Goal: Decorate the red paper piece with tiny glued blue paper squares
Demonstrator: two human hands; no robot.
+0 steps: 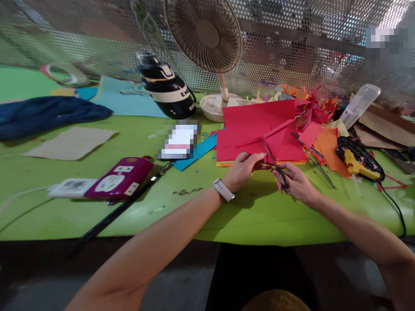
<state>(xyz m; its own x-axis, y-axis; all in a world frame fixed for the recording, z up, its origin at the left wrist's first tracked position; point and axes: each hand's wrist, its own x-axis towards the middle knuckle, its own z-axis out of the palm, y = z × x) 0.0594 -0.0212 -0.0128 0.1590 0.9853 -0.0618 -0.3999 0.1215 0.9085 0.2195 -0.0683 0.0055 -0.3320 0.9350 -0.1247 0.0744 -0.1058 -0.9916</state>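
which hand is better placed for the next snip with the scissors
The right hand, probably: it grips the scissors by the handles, while the left hand pinches a small paper piece near the blades.

1. The scissors [280, 176] are showing dark handles and a slim metal blade; they are resting in the right hand [296, 183], the blade pointing away from the person and slightly left.
2. A small paper piece [265, 165], reddish with a yellow part, is sitting between the left hand's [244, 169] fingers, partly hidden, near the blade.
3. The red paper sheets [241, 125] are lying overlapped on the green tabletop [201, 220], just beyond both hands, orange and yellow edges peeking out beneath.
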